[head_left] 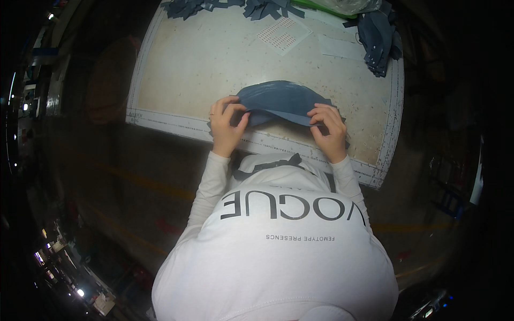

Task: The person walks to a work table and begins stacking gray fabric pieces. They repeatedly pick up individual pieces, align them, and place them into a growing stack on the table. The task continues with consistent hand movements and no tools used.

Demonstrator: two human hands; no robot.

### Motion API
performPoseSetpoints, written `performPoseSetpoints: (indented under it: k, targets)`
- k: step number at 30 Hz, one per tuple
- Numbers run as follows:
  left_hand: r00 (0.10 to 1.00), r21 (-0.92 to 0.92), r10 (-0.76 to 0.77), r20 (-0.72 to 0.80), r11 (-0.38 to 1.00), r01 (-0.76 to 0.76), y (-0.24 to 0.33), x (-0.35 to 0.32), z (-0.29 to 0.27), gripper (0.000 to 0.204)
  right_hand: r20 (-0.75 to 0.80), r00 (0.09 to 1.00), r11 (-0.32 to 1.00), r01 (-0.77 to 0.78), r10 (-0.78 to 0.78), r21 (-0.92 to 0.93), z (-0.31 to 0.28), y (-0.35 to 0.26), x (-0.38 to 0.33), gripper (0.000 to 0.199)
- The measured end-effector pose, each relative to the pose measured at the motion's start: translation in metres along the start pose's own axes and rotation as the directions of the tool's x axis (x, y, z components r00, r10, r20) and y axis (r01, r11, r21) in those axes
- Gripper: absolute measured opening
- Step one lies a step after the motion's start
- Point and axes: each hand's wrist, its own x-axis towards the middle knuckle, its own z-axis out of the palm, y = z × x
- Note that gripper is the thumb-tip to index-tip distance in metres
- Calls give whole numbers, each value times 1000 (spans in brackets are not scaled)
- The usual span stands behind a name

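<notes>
A blue-grey cut fabric piece (284, 96) with a curved far edge lies near the table's front edge. Its near edge bows up off the surface, leaving a dark gap beneath. At its left end my left hand (227, 125) pinches the cloth between thumb and fingers. On the opposite end my right hand (329, 128) is closed on the cloth, fingers bent over it. More dark cloth edges peek out beside both hands; whether they belong to the same piece or to others under it, I cannot tell.
The pale, worn table (187, 69) has a printed border strip. Along its far side lie heaps of blue-grey fabric strips (193, 6) and a bundle of cut pieces (376, 43) at the right. A sheet with rows of red marks (284, 35) lies near a green tray (342, 6).
</notes>
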Motion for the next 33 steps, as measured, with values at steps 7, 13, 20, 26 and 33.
performPoseSetpoints:
  k: [7,13,20,26,33]
  targets:
    - [797,-405,-41,603,844,351,-6,2,-50,12,354,917,904,-298,183,306,-18,-8,-15,11]
    - [871,-306,-187,454,885,350,14,9,-34,18,208,934,923,-332,291,197,-25,3,-3,14]
    - [988,-55,47,144,998,-40,20,31,9,28,-14,977,974,-213,213,-74,-6,17,18,19]
    - [992,46,45,116,998,-51,14,28,20,35,-120,980,977,-175,161,-123,3,25,15,25]
    - [988,40,68,140,996,-75,12,24,20,41,-112,990,925,-120,85,-359,0,27,7,28]
